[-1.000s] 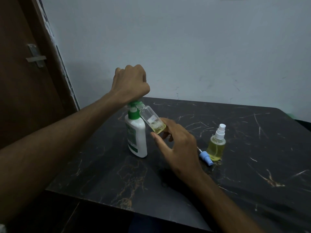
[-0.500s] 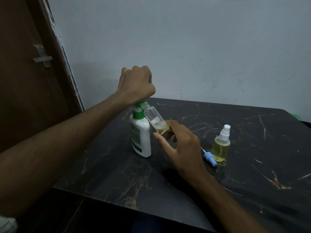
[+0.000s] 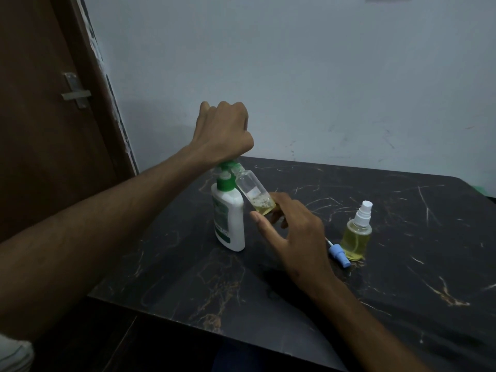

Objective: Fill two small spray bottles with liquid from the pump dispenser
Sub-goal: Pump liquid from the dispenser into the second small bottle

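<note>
Left hand: your left hand (image 3: 224, 132) is curled into a fist on top of the green pump head (image 3: 226, 165) of the pump dispenser (image 3: 229, 218), knuckles up; the fingers fold down over the head, and what lies under the palm is hidden.

Right hand: your right hand (image 3: 291, 232) pinches the base of the open spray bottle (image 3: 255, 193); the thumb points toward the dispenser and the fingers sit behind the bottle's bottom end.

Open spray bottle: it is clear, capless and tilted, its neck up against the pump's nozzle just under your left fist, its base lower and to the right. A small pool of yellowish, bubbly liquid sits in the low end; the rest looks clear.

Pump dispenser: white body with a green label and green collar, upright on the table (image 3: 402, 285), touching or just beside the tilted bottle.

Filled spray bottle: a second small spray bottle (image 3: 356, 237) stands upright to the right of your right hand, white sprayer on, holding yellow liquid most of the way up.

Loose sprayer: a blue spray cap (image 3: 338, 253) with its thin tube lies on the table just beside that bottle's left side.

Table: dark marble-look top with pale veins.

Surroundings: pale wall (image 3: 295, 76) behind; a brown door (image 3: 40, 116) with a metal latch (image 3: 76, 89) at left.
</note>
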